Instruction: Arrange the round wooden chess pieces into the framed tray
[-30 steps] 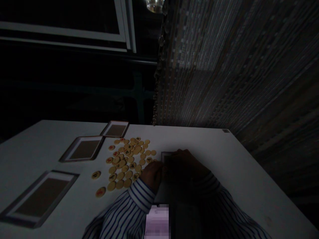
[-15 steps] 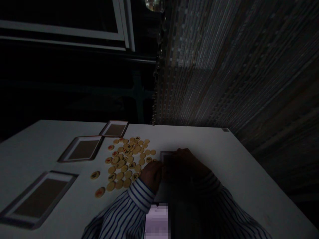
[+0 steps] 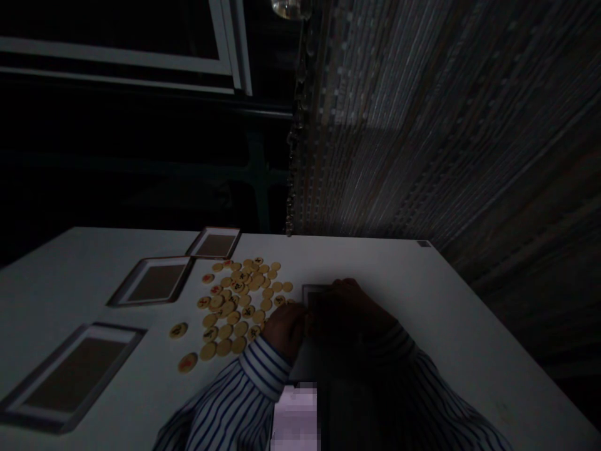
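Observation:
The scene is very dim. On a white table [image 3: 84, 275] lies a loose heap of round yellow game pieces [image 3: 239, 300] with red or black marks. My left hand [image 3: 286, 329], in a striped sleeve, rests at the right edge of the heap with its fingers curled against a dark flat box [image 3: 313, 294]. My right hand [image 3: 357, 307] lies over the top of that box, fingers bent down on it. The box itself is mostly hidden under both hands.
Three shallow rectangular trays lie left of the heap: a near tray [image 3: 70, 373], a middle tray [image 3: 153, 280] and a far tray [image 3: 215, 243]. Two single pieces [image 3: 179, 330] lie apart. A bead curtain [image 3: 422, 125] hangs behind the table's far right side.
The view has drifted slightly. Both hands stay on the dark box; no piece has visibly moved.

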Tool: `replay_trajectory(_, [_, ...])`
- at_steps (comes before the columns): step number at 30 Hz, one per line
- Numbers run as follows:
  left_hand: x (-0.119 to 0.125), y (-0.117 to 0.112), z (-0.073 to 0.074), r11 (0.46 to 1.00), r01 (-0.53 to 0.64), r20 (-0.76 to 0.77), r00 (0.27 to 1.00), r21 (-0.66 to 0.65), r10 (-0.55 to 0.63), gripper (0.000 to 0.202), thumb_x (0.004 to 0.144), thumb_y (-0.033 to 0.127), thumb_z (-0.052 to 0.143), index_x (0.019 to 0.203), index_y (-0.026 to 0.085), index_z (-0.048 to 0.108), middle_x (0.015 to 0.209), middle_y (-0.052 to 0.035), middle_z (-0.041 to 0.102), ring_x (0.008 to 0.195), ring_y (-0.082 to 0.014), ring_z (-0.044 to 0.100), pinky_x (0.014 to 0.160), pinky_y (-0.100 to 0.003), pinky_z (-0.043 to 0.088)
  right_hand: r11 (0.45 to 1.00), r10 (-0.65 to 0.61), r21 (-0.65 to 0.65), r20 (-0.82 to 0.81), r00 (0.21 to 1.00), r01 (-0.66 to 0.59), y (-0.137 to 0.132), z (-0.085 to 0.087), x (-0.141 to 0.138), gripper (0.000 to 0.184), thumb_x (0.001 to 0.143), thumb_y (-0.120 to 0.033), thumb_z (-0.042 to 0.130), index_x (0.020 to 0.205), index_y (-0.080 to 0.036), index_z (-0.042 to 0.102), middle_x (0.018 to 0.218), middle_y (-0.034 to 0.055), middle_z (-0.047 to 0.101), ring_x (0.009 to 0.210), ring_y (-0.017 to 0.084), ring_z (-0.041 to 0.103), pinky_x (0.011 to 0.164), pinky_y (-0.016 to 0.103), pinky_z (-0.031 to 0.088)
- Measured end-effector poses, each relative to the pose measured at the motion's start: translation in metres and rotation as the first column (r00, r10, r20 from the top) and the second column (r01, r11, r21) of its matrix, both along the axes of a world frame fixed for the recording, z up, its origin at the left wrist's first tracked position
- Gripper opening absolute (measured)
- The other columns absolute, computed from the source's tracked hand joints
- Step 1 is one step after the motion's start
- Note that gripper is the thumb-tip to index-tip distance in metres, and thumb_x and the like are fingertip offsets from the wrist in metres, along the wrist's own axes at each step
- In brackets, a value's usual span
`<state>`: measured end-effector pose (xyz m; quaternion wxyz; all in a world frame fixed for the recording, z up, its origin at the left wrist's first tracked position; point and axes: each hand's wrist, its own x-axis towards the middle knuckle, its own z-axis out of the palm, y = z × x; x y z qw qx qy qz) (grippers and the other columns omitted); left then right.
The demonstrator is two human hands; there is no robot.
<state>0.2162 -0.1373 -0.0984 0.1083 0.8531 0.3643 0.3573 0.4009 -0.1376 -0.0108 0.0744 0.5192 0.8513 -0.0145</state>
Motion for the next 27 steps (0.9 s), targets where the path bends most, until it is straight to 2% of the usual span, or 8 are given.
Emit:
replay_trajectory(20, [0.0011, -0.0010, 0.0009, 0.999, -0.025, -0.033, 0.999, 0.023, 0.026, 0.028, 0.077, 0.016, 0.040, 0.095, 0.015, 0.061, 0.093, -0.0091, 0.066, 0.087, -0.0193, 0.061, 0.077, -0.034, 0.051, 1.000, 0.017, 0.018, -0.022, 1.000, -0.017, -0.0002, -0.0071, 0.0015, 0.018, 0.078, -0.035, 0.050, 0.081, -0.022, 0.062, 0.084, 0.0048, 0.065, 0.081, 0.019, 0.055, 0.074, 0.032, 0.033])
replay_trajectory(23, [0.0010, -0.0014, 0.0020, 1.000, -0.014, -0.020, 1.000, 0.026, 0.014, 0.028, 0.076, 0.015, 0.040, 0.094, 0.016, 0.061, 0.093, -0.0082, 0.066, 0.087, -0.0185, 0.061, 0.077, -0.033, 0.051, 0.999, 0.012, 0.033, -0.043, 0.999, -0.011, -0.0011, -0.0046, 0.0014, 0.017, 0.079, -0.033, 0.050, 0.081, -0.022, 0.062, 0.083, 0.0049, 0.065, 0.083, 0.019, 0.055, 0.076, 0.032, 0.032])
replay_trajectory(27, [0.0010, -0.0019, 0.0026, 1.000, -0.028, -0.011, 1.000, 0.004, 0.028, 0.026, 0.077, 0.016, 0.041, 0.092, 0.016, 0.062, 0.091, -0.0082, 0.066, 0.086, -0.0183, 0.061, 0.077, -0.033, 0.051, 1.000, 0.005, -0.007, -0.050, 0.999, -0.005, -0.0001, 0.0019, 0.0042, 0.016, 0.078, -0.033, 0.051, 0.083, -0.022, 0.062, 0.086, 0.0051, 0.065, 0.084, 0.019, 0.055, 0.076, 0.031, 0.032])
